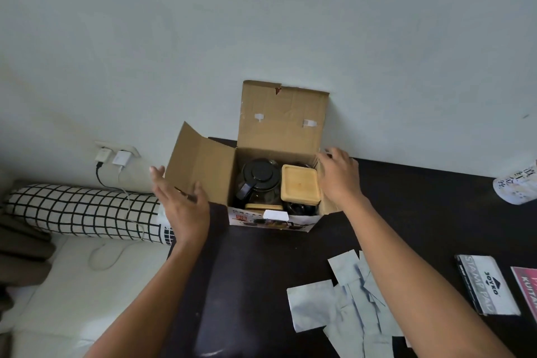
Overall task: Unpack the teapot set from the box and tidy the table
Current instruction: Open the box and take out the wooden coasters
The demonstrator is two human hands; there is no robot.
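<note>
An open cardboard box stands at the back of the dark table, its flaps spread. Inside sit a glass teapot with a black lid, a square bamboo coaster, and a dark cup below it. My left hand hovers open beside the box's left flap, palm toward it. My right hand rests with fingers spread on the box's right flap, pressing it outward. Neither hand holds anything from the set.
Several silvery-white paper sheets lie scattered at the front right. A stamp pad box and a red booklet lie further right. A checked bolster and charger cables sit left of the table, on a white mattress.
</note>
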